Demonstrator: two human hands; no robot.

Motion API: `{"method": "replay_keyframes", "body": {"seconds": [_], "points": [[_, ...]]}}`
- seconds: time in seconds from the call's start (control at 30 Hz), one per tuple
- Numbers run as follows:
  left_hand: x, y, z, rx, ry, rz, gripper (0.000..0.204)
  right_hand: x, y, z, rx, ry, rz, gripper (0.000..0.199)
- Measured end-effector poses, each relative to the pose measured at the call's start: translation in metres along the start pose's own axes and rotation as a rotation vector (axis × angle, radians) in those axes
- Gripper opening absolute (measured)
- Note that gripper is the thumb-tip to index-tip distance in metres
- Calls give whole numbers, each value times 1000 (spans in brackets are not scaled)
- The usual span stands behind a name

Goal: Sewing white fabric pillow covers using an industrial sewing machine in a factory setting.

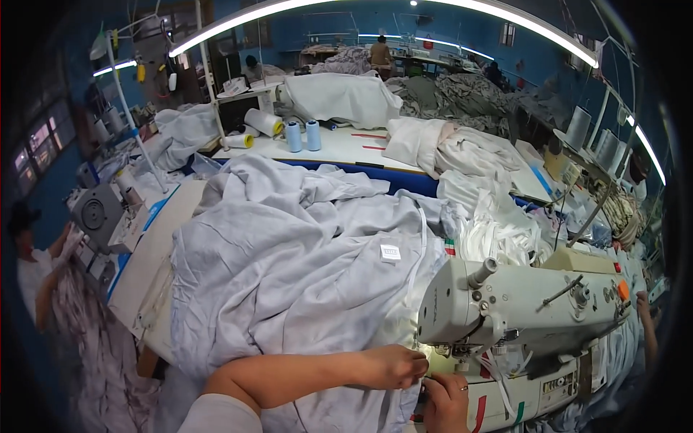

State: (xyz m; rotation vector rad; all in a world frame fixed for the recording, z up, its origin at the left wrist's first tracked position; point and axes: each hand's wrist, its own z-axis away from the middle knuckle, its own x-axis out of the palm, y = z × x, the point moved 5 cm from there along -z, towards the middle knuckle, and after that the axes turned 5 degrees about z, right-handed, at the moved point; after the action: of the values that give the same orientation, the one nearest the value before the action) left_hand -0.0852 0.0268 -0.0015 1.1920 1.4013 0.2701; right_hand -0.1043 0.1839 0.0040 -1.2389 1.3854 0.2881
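A large pale grey cloth (289, 267) lies in loose folds over the sewing table, with a small white label (390, 251) on it. At its right stands a cream industrial sewing machine (520, 307), its lamp shining by the needle. My left hand (395, 366) reaches across the cloth, fingers curled closed on the cloth's edge just left of the needle area. Close in front of the machine, my right hand (445, 403) has its thumb and fingers pinched together at that same edge. The fingertips of both hands nearly meet, and the exact bit of cloth between them is partly hidden.
Beyond the cloth, a white table (339, 148) holds blue thread spools (294, 137) and a cream cloth pile (447, 144). White strips (498, 231) are heaped behind the machine. A person (40, 267) handles cloth at far left; another person's arm (646, 325) shows at far right.
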Motion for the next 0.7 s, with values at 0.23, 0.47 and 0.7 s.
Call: {"method": "replay_keyframes", "body": {"seconds": [0.23,0.47,0.7], "points": [[-5,-5,-3,-99,35,-12,18,-3,-2,-8,-195,127,87,37],[-18,16,-10,-40,60,-38,13,-8,-4,-9,-127,226,85,39],[-16,17,-2,-107,40,-64,12,-5,-7,-3,-140,215,50,41]]}}
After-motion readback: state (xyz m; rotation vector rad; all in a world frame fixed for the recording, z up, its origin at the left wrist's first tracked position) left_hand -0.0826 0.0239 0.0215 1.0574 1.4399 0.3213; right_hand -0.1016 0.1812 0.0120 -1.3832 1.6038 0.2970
